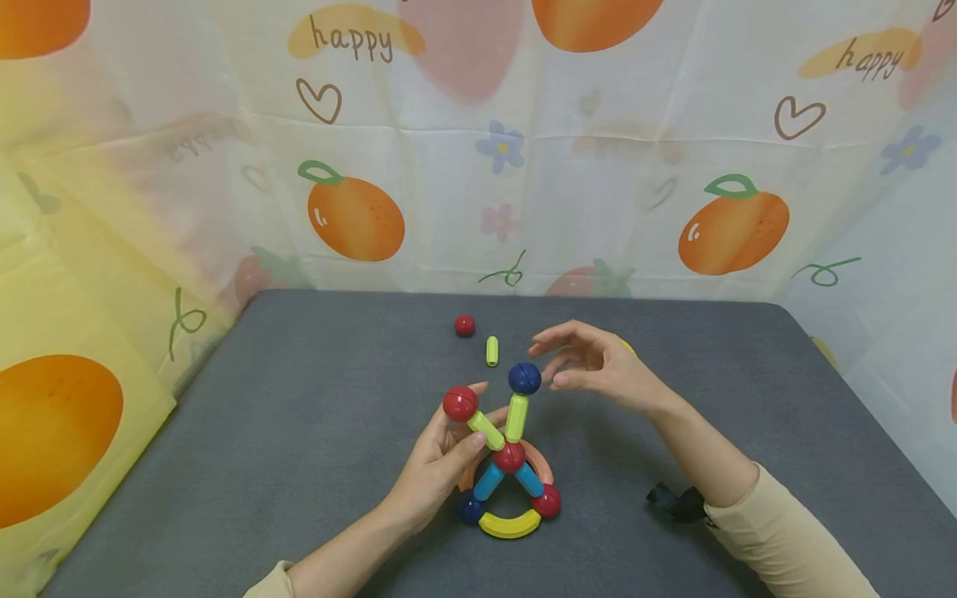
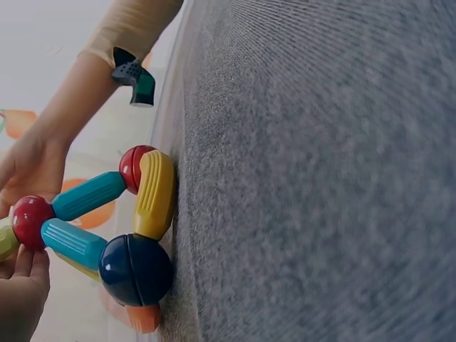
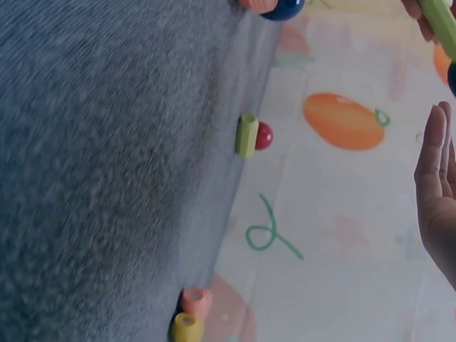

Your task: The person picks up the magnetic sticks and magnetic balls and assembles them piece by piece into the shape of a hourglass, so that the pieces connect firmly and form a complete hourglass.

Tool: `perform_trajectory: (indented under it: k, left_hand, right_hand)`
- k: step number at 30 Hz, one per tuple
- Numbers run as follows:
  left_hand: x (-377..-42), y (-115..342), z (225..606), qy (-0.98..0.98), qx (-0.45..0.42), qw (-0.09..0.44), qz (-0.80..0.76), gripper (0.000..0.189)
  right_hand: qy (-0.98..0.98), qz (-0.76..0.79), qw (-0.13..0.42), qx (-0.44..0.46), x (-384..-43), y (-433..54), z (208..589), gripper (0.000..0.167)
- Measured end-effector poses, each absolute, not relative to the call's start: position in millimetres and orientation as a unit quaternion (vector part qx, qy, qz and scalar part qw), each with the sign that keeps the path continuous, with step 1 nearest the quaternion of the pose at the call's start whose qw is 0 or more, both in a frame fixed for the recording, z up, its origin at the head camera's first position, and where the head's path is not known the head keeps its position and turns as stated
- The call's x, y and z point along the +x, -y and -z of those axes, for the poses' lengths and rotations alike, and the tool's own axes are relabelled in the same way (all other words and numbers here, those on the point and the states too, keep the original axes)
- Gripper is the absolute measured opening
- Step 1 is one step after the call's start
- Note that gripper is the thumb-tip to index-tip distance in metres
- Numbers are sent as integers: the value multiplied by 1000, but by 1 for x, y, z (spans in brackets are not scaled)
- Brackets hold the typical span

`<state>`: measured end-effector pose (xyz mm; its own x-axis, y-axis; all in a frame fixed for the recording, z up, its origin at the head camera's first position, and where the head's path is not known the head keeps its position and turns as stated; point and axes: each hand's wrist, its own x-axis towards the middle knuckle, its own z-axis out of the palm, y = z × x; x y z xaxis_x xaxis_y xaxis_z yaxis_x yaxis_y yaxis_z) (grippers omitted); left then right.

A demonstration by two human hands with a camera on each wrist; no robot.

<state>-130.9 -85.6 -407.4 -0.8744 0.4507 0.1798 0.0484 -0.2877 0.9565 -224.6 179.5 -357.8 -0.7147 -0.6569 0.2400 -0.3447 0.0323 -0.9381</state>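
A magnetic ball-and-rod figure stands on the table, with a red ball [image 1: 510, 457] at its centre. Below that ball, blue rods [image 2: 88, 196] slope down to a base with a curved yellow piece [image 1: 510, 525] and a dark blue ball [image 2: 135, 269]. Two yellow-green rods rise above it, topped by a red ball [image 1: 460, 404] and a blue ball [image 1: 525, 379]. My left hand [image 1: 441, 457] pinches the left yellow-green rod [image 1: 487, 430] between thumb and fingers. Beside the upper blue ball, my right hand [image 1: 598, 361] hovers with loosely bent fingers, holding nothing.
Farther back on the grey table [image 1: 336, 399] lie a loose red ball [image 1: 464, 325] and a yellow-green rod [image 1: 492, 351]. A coral piece [image 3: 197, 302] and a yellow piece [image 3: 188, 328] show in the right wrist view. Behind the table hangs a fruit-printed cloth [image 1: 449, 149].
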Motion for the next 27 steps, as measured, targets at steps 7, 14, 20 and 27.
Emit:
perform_trajectory:
  k: [7,14,20,27]
  left_hand:
    - [-130,90,407,-572,215,144,-778,59]
    - [-133,91,410,-587,235,144,-762,65]
    - [-132,93,411,-583,246,144,-761,66]
    - [-132,94,410,-577,238,154,-766,65]
  right_hand:
    - [-724,602,109,-319,-234,-196,360,44]
    - [-780,583,40,-224,-253,-217,363,37]
    - [-859,500,21,-107,-272,-229,370,37]
    - [-935,351,40,-35,-289,-242,382,40]
